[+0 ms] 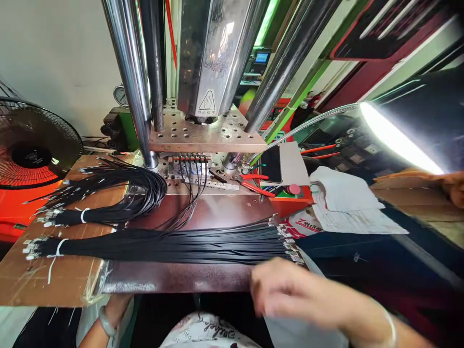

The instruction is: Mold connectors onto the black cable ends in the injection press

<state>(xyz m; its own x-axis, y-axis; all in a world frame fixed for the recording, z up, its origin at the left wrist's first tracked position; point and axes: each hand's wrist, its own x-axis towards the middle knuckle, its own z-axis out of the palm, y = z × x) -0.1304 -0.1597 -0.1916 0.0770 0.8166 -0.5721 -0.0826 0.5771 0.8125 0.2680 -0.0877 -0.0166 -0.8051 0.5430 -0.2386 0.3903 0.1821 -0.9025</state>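
My right hand (290, 292) is smeared by motion at the front edge of the bench, just below the metal-tipped ends (290, 241) of a long flat bundle of black cables (174, 245). Whether its fingers are open or closed cannot be made out. My left hand (116, 307) sits low under the front edge of the cardboard sheet (39, 278); its fingers are hidden, and a bracelet shows on the wrist. A second, looped bundle of black cables (123, 193) lies further back on the left. Several cables run into the mould (190, 162) under the press plate (206, 134).
Steel columns (130, 72) of the press rise behind the bench. A fan (32, 145) stands at the left and a bright lamp (395, 135) at the right. Red-handled pliers (255, 186), a phone (271, 163), a red button (294, 189) and white papers (344, 195) lie right of the mould.
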